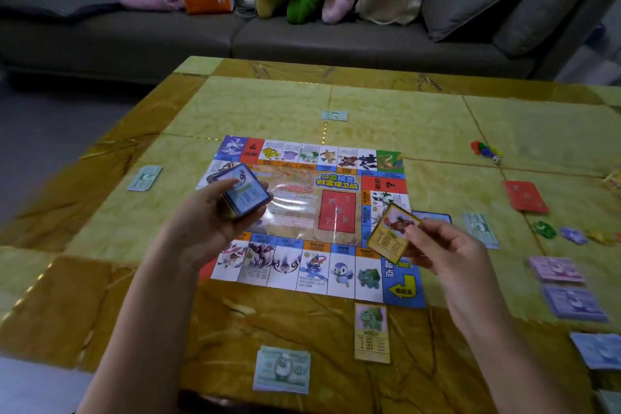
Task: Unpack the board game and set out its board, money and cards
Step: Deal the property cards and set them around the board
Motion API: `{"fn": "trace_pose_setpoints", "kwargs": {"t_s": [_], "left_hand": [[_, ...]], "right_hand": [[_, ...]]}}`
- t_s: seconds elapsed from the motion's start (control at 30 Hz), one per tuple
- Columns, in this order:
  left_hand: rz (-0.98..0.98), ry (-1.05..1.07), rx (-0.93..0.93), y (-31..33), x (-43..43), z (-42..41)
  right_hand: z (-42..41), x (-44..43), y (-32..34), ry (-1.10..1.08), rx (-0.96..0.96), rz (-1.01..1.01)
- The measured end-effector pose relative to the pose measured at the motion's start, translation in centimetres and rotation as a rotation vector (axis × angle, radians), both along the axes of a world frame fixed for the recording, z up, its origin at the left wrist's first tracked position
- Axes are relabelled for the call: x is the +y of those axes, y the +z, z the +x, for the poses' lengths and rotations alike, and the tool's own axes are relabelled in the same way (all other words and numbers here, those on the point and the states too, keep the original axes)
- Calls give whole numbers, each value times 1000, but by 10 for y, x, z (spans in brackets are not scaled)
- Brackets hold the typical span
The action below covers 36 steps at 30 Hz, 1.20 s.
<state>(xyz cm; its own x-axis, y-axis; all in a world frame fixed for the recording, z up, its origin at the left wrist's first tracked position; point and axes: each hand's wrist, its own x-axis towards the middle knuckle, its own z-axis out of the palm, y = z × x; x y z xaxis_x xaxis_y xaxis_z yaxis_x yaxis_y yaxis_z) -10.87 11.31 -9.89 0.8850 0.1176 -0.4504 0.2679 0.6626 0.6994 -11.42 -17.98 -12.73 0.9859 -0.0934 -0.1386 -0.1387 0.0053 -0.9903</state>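
At the far left a small pile of banknotes (pixel 145 177) lies flat on the tabletop (pixel 268 101), well apart from the board. The left hand (pixel 215 212) hovers over the board's left edge, its fingers curled round a thick deck of cards (pixel 243 191), held tilted. The board (pixel 312 212) lies unfolded at the centre, its glossy surface catching glare. Just below its near edge lies one yellow card (pixel 372 333) face up. The right hand (pixel 440 245) pinches a single yellow-bordered card (pixel 391 233) between thumb and fingertips above the board's right side. Further right are a red card stack (pixel 526 197) and purple banknotes (pixel 556 268). Judged risk: the tilted deck may slide from the left hand's grip and scatter across the board. The pinched card, if dropped carelessly, could skid on the slick surface.
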Motion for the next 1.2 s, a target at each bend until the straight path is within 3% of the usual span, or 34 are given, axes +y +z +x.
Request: {"fn": "trace_pose_setpoints", "kwargs": {"t_s": [0.23,0.37,0.5,0.83,1.2], "left_hand": [[-29,59,-70,-1,35,-27],[89,55,65,-1,33,-41],[232,-100,199,-13,20,-55],[242,-181,256,-35,-5,-64],[184,-170,199,-31,-8,-66]], "right_hand": [[-3,19,-5,114,0,-4],[0,35,0,177,-17,18],[-1,52,3,238,-7,52],[-1,87,6,285,31,123],[-5,89,-1,262,75,149]]}}
